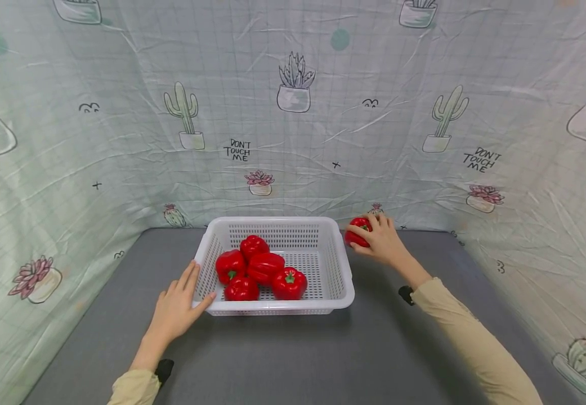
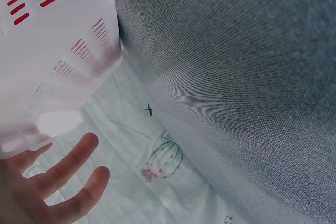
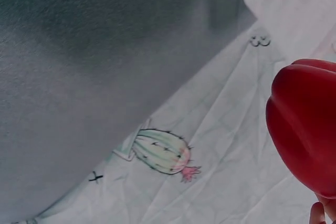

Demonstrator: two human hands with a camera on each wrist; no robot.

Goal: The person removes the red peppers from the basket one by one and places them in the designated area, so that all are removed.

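A white plastic basket (image 1: 344, 275) with slotted walls stands on the grey table and holds several red bell peppers (image 1: 265, 268), bunched toward its left side. My left hand (image 1: 175, 308) rests at the basket's front left corner, fingers fairly straight along the left rim and thumb on the front rim. In the left wrist view, the fingers (image 2: 71, 161) spread beside the basket's wall (image 2: 63, 85). Just outside the far right corner of the basket, my right hand (image 1: 381, 239) grips one red bell pepper (image 1: 357, 232). That bell pepper (image 3: 304, 124) looms large in the right wrist view.
The grey tabletop (image 1: 282, 360) runs in front of the basket and along both sides. A pale fabric backdrop (image 1: 242, 112) printed with potted cacti encloses the back and sides, close behind the basket. Dark bands (image 1: 164, 370) circle both wrists.
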